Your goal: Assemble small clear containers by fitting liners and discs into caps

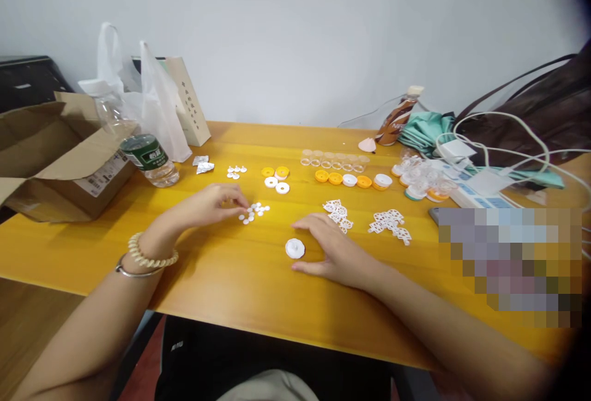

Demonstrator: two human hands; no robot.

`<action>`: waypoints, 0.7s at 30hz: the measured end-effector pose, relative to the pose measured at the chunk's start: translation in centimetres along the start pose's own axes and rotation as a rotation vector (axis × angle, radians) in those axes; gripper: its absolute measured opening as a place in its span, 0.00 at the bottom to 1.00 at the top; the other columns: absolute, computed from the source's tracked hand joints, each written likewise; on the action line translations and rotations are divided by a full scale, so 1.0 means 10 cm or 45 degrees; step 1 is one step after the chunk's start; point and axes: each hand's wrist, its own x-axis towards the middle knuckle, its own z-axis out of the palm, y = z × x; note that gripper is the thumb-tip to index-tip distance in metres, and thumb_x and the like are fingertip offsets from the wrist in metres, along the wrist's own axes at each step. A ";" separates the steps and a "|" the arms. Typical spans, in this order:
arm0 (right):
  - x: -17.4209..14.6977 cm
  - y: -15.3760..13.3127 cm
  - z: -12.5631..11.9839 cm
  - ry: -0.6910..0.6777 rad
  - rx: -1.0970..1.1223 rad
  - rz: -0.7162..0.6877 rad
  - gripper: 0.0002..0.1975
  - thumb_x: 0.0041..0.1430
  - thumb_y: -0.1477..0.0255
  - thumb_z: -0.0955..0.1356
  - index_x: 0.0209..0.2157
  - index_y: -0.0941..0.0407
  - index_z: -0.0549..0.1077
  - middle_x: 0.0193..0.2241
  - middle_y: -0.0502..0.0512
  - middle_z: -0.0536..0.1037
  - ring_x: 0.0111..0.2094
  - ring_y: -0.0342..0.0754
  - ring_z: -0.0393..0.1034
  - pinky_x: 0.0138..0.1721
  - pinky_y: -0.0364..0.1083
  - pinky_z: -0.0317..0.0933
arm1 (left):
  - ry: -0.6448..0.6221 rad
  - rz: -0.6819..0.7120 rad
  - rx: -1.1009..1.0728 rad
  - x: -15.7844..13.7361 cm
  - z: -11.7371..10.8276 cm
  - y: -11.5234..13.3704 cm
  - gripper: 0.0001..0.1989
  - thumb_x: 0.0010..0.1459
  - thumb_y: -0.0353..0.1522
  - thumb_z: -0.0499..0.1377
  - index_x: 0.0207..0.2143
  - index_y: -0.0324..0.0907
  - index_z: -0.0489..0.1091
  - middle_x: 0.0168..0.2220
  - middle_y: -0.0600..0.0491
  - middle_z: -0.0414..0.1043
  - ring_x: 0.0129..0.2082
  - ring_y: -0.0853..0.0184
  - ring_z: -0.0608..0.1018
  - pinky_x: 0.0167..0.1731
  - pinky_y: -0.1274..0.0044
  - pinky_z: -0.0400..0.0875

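My left hand (pixel 219 205) is at the left edge of a loose group of small white discs (pixel 260 207), thumb and index finger pinched together. Whatever is between those fingertips is too small to make out. On the table, a round white part with a scalloped rim (pixel 295 248) lies flat. My right hand (pixel 330 250) curves around its right side, thumb and fingers spread apart, with a gap to the part. Just behind that hand is a pile of white lattice pieces (pixel 338 211), partly hidden by it. A second lattice pile (pixel 390 223) lies further right.
Orange and white rings (pixel 322 176) stand in a row behind, before clear round cups (pixel 327 159). A water bottle (pixel 150 157) leans by an open cardboard box (pixel 87 173) at left. A power strip (pixel 480 194) with cables and clear-plastic parts (pixel 418 173) occupy the right.
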 end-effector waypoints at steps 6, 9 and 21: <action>-0.01 0.00 0.00 -0.079 0.106 0.001 0.17 0.51 0.76 0.67 0.45 0.54 0.64 0.41 0.58 0.71 0.45 0.51 0.65 0.47 0.51 0.61 | -0.134 -0.034 -0.061 0.01 0.05 0.03 0.09 0.54 0.37 0.59 0.34 0.40 0.71 0.35 0.51 0.73 0.34 0.68 0.74 0.37 0.76 0.67; -0.01 0.02 0.01 -0.077 0.096 0.046 0.16 0.52 0.74 0.68 0.44 0.54 0.65 0.41 0.57 0.71 0.44 0.51 0.66 0.46 0.51 0.61 | -0.135 -0.035 0.000 0.06 0.13 0.07 0.07 0.55 0.34 0.57 0.34 0.40 0.71 0.35 0.51 0.72 0.33 0.69 0.73 0.36 0.77 0.66; -0.01 0.03 0.03 -0.039 0.075 0.029 0.17 0.53 0.74 0.68 0.46 0.54 0.65 0.42 0.57 0.73 0.44 0.49 0.67 0.46 0.50 0.62 | -0.076 0.073 0.147 0.06 0.20 0.09 0.07 0.57 0.31 0.55 0.34 0.40 0.72 0.33 0.51 0.74 0.31 0.70 0.75 0.34 0.78 0.67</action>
